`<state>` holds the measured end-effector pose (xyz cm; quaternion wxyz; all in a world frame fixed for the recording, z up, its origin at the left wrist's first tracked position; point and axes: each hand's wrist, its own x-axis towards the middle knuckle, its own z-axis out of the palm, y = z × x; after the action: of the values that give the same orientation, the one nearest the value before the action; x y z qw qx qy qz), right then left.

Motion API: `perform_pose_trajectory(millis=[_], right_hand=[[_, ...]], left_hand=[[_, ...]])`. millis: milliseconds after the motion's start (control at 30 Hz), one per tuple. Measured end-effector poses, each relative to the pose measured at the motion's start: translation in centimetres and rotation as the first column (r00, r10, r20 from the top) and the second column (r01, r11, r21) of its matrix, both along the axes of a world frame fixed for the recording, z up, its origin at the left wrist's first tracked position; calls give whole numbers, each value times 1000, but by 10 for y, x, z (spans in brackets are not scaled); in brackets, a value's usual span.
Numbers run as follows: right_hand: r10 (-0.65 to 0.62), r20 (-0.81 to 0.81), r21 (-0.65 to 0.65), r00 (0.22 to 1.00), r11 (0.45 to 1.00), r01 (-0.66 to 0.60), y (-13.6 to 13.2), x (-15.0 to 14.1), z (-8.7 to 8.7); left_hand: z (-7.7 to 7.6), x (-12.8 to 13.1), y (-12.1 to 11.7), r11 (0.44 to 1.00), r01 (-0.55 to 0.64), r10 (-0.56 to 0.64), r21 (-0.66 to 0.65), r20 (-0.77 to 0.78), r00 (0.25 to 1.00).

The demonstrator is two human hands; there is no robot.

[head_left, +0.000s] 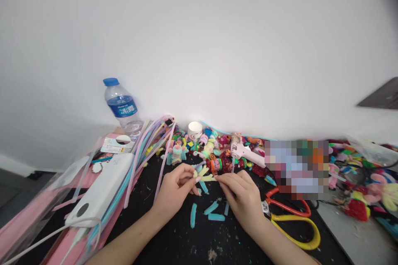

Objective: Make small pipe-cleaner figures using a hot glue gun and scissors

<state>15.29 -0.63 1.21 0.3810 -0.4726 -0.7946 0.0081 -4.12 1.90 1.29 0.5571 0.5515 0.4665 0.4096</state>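
Note:
My left hand (177, 186) is closed in a pinch on a small bundle of pale yellow pipe cleaner (205, 174), whose strands fan out to the right. At the tip of the lower strand, my right hand (244, 196) pinches with thumb and forefinger. Several short blue pipe cleaner pieces (217, 217) lie on the black mat (174, 240) below and between the hands. Red-and-yellow scissors (311, 232) rest beside my right wrist, their blades hidden under it. Just beyond the right hand lies a pale pink glue gun (248, 154), a clear glue stick near its nozzle.
Long pastel pipe cleaners (146, 149) and a white power bank-like box (102, 190) with a cable lie left. A water bottle (122, 107) leans by the wall. Finished fuzzy figures (176, 154) and a white cup (195, 130) line the back. Colourful pieces (357, 205) crowd the right.

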Motion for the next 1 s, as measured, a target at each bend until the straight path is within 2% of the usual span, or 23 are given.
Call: perform_pose_trajectory(millis=[167,400,667,1000], right_hand=[[5,-24,57,1000,998,-3,1,0,2],[-23,-51,54,998,998,26,1,2,0],[-28,-48,32,998,999,29,0,2,-3],[-5,-50,42,999,999,7,1,3,-3]], left_hand=[[2,0,3,999,-25,27,-27,45,999],[-3,-3,5,995,-96,96,-8,80,992],[-4,-2,5,994,-109,110,22,-23,994],[-4,-5,5,993,-105,109,54,-77,991]])
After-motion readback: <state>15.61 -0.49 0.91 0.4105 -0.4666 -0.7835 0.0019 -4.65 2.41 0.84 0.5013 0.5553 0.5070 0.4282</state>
